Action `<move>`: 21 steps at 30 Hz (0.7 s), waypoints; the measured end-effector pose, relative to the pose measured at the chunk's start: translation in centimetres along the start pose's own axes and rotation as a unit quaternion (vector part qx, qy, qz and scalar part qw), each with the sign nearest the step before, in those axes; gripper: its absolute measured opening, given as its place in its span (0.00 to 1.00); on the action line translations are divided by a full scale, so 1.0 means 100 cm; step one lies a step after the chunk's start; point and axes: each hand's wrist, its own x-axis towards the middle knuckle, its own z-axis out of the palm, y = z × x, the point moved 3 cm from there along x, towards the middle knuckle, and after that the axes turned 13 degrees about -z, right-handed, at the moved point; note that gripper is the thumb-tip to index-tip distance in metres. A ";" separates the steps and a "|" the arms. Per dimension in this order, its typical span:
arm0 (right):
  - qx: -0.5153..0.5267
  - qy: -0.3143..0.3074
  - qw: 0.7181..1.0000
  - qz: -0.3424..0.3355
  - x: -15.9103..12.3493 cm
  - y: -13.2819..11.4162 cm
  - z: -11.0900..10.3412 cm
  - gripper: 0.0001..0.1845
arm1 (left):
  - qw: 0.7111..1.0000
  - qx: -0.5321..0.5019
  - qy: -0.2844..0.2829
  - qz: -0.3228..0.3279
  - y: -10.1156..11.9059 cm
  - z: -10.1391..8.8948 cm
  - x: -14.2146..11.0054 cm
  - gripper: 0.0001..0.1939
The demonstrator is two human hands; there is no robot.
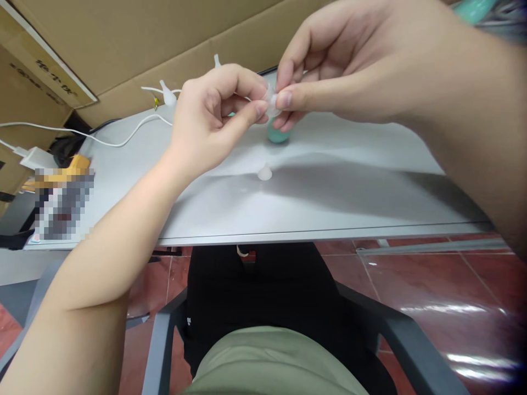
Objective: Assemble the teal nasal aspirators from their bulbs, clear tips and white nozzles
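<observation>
Above the grey table (329, 192) my left hand (214, 112) and my right hand (329, 66) meet, both pinched on one small clear plastic piece (272, 101). Thumb and forefinger of each hand close on it from either side. Just beneath my right fingers a teal rounded object (276, 134) stands on the table, mostly hidden. A small white cone-shaped cap (264, 173) lies alone on the table below the hands.
White cone-shaped pieces (168, 94) and a white cable (102, 137) with a charger plug (35, 157) lie at the back left. Cardboard boxes (144, 38) stand behind the table. A blurred-out patch sits at the left edge. My lap, chair arms and red floor tiles show below.
</observation>
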 end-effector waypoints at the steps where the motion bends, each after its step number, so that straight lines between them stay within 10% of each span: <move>1: 0.008 0.004 1.000 -0.014 -0.001 0.002 -0.003 0.20 | 1.000 -0.003 0.000 -0.003 -0.003 0.000 0.001 0.22; 4: -0.001 0.021 0.999 -0.046 -0.004 0.005 -0.011 0.36 | 0.998 0.025 -0.015 -0.049 -0.016 -0.002 0.005 0.32; 8: -0.027 0.019 0.997 -0.073 -0.005 0.005 -0.010 0.29 | 0.997 0.011 0.001 -0.078 -0.012 -0.006 0.007 0.41; 14: -0.144 0.034 0.983 -0.109 -0.012 -0.004 -0.005 0.31 | 0.980 0.012 -0.069 -0.188 0.041 -0.016 0.005 0.17; 21: -0.331 -0.046 0.934 -0.130 -0.002 0.003 -0.011 0.10 | 0.982 -0.043 -0.120 -0.137 0.059 -0.025 0.008 0.12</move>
